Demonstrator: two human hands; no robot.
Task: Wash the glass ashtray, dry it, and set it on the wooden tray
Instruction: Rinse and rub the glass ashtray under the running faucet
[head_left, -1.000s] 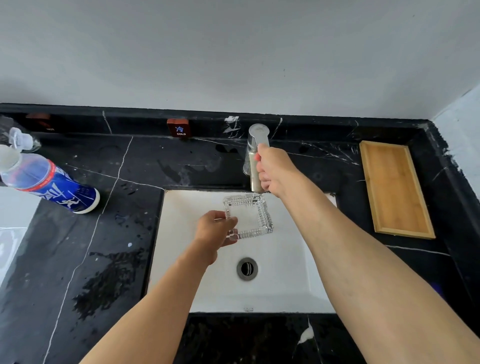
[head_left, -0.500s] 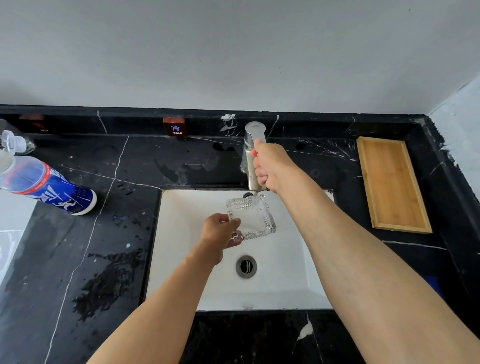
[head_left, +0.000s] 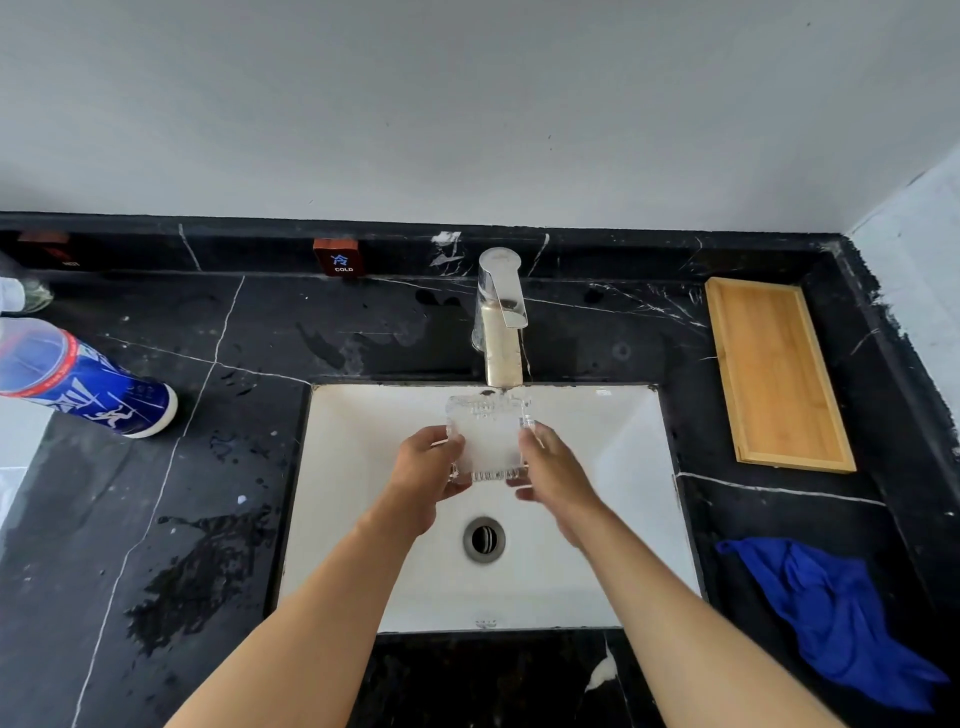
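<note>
Wet glass held by its edges over a hard basin

The main risk is a slip. The glass ashtray (head_left: 487, 439) sits under the spout of the faucet (head_left: 500, 317), and water appears to be running onto its far edge; wet ribbed glass gripped only at the sides could slide out and strike the white sink (head_left: 623, 467) below, chipping or cracking. Tilting it while it is full could also splash water onto the black counter (head_left: 218, 519), already wet on its left half. The wooden tray (head_left: 776, 374) at the counter's far right corner and the blue cloth (head_left: 831, 618) near its front right edge both lie within reach of such spray, I judge.

The ashtray hangs between 2 hands above the basin, just ahead of the drain (head_left: 484, 539). The left hand (head_left: 426, 478) closes on its left side, thumb over the rim; the right hand (head_left: 553, 473) presses its fingers against the right side. The ashtray's near edge is level with the knuckles, its body projecting forward from both grips toward the faucet
</note>
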